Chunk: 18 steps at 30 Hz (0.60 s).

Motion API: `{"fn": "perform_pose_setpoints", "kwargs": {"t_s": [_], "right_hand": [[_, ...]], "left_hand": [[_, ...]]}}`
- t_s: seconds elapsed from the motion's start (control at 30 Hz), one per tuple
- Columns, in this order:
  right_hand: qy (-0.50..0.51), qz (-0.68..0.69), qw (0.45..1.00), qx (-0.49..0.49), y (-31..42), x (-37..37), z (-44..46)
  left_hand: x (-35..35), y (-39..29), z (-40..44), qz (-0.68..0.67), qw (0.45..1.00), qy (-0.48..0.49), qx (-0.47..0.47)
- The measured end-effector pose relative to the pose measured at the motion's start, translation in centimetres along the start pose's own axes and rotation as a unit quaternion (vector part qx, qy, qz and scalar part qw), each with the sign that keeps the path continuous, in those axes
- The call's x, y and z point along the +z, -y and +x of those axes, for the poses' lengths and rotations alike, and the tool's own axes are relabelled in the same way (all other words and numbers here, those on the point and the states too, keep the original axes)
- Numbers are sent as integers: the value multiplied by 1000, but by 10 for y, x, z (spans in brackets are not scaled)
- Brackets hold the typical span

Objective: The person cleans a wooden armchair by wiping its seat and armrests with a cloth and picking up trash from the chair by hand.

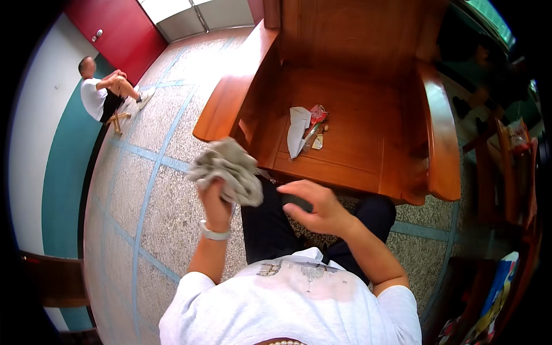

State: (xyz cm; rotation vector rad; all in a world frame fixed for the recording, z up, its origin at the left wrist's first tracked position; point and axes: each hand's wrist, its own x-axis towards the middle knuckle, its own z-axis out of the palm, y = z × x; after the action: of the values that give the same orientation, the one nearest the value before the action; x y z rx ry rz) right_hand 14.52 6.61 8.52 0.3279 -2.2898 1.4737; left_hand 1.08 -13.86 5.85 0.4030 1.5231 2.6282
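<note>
A crumpled grey-beige cloth (pixel 227 171) is bunched in my left hand (pixel 217 204), held up in front of the left armrest of a brown wooden chair (pixel 351 146). My right hand (pixel 313 207) is in the air near the chair's front edge, its thumb and fingers apart with nothing between them. On the chair's seat lie a white piece of paper (pixel 297 131), a red and white wrapper (pixel 318 114) and a few small scraps (pixel 318 142).
A person (pixel 95 92) sits on a low stool by the left wall, near a red door (pixel 123 34). More wooden furniture (pixel 500 167) stands at the right, with a colourful cloth or bag (pixel 500 287) below it. The floor (pixel 161 218) is speckled with blue lines.
</note>
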Motion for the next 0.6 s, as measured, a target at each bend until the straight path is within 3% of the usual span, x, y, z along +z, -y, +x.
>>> {"fn": "perform_pose_setpoints", "kwargs": {"t_s": [0.03,0.1,0.17,0.23,0.3,0.33,0.5,0.57,0.6], "right_hand": [[-3,-17,999,32,-13,-6,-6],[-3,33,975,221,-41,-15,-20],[-18,16,969,247,-80,-14,-32],[-33,2,961,274,-103,-6,-36],[26,28,954,298,-118,4,-35],[48,49,956,285,-128,11,-35],[154,101,952,245,-153,32,-13],[179,93,961,187,-171,41,-8],[179,117,961,175,-181,46,-8]], "left_hand": [[-7,-14,15,71,994,-13,79],[-12,-38,46,307,925,-13,223],[-18,-45,83,432,861,44,265],[-18,-45,120,711,599,84,359],[-28,0,153,690,678,147,205],[-17,6,161,736,604,158,264],[24,32,217,729,597,208,263],[40,50,248,738,588,221,246],[44,63,267,751,567,218,260]]}}
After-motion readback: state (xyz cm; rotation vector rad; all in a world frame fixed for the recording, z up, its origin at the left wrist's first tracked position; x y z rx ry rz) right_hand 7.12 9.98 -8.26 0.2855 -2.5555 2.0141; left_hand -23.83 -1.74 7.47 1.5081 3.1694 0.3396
